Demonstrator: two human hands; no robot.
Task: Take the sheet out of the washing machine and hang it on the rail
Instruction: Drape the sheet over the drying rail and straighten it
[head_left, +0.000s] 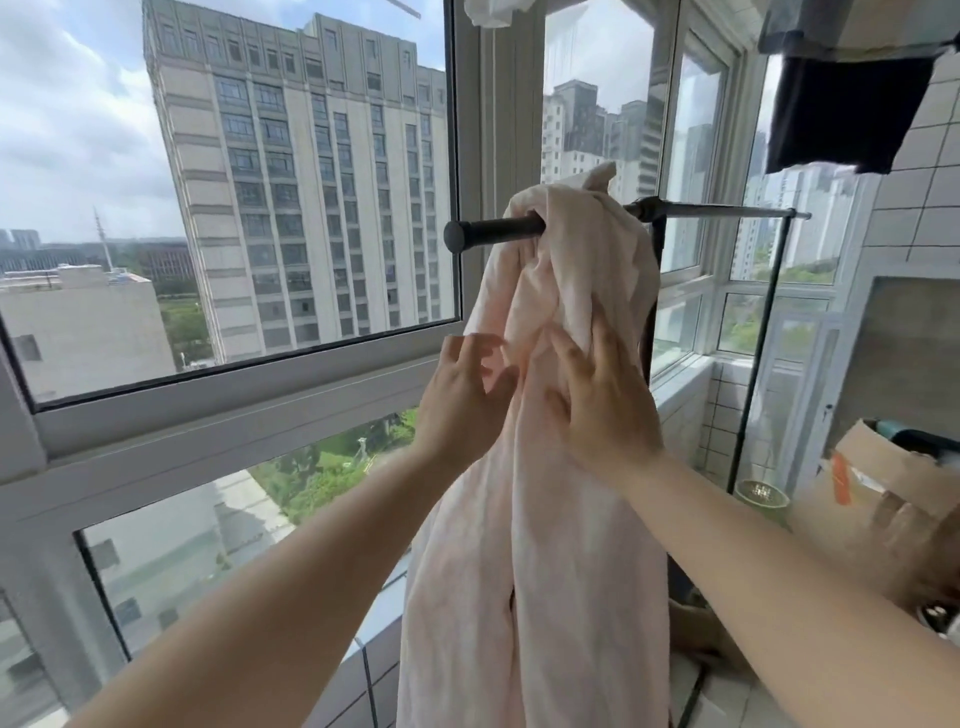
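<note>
A pale pink sheet (566, 545) hangs bunched over a black rail (493, 231) by the window, drooping down past the bottom of the view. My left hand (462, 400) touches the sheet's left fold below the rail, fingers spread and slightly blurred. My right hand (597, 400) presses flat on the front of the sheet with fingers apart. Neither hand clearly grips the cloth. The washing machine is out of view.
The rail continues right as a thin metal bar (727, 210) with a dark upright post (758, 338). Dark clothes (847, 109) hang at the upper right. A cardboard box (883, 478) sits at right. Large windows (234, 208) stand right behind the rail.
</note>
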